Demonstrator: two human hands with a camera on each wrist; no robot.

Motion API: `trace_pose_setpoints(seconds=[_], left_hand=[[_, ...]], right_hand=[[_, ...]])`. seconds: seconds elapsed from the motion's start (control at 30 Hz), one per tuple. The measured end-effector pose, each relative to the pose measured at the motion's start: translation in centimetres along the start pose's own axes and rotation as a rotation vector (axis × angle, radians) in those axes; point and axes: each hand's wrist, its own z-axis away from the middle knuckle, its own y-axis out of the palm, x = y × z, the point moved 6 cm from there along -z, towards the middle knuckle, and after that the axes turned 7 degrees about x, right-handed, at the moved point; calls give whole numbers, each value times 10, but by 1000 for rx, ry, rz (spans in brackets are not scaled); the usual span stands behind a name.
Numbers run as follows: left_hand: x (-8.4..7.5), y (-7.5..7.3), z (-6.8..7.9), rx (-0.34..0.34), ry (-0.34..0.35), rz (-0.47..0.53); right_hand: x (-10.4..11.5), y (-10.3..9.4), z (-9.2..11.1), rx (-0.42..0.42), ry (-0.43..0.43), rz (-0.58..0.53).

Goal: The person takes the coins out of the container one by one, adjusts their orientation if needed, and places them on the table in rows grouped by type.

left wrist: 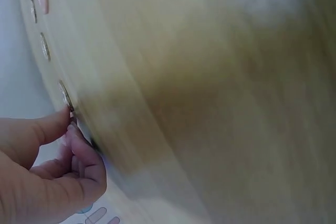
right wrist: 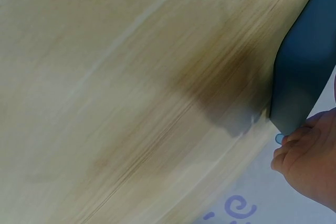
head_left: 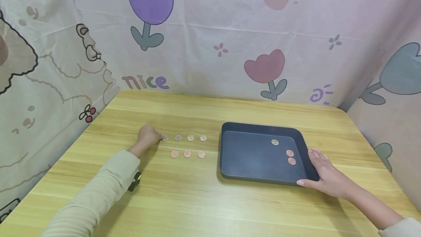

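The left hand (head_left: 148, 135) pinches the leftmost silver coin (head_left: 166, 138), toward the tabletop's (head_left: 184, 200) left edge; a clumsy drag could knock the neighbouring coin (head_left: 178, 138). The right hand (head_left: 327, 175) lies unclenched at the baking tray's (head_left: 260, 129) near right corner; pushing might slide it.

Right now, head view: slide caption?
Left hand touches a silver coin; right hand touches a dark tray holding three coins.

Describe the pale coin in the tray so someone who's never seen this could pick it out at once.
On the wooden table, find the dark rectangular tray with the right hand at its near right corner. Inside, toward the back right, lies the pale coin. Its two neighbours, nearer the person, are copper-coloured coins; it alone is not.
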Motion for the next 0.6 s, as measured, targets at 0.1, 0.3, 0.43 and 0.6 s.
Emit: trace_pose_setpoints(seconds=[0.1,0.3,0.43,0.6], left_hand=[[1,-1,-1,-14,-21,-3],[-9,-10,5,-111,12,6],[-21,-13,10,-158,92,47],[-39,-4,12,-165,181,112]], right_hand=[[0,0,0,6,5,-2],[0,-1,0,0,-1,-2],[0,-1,1,-1,-5,-7],[0,-1,0,1,-1,-7]])
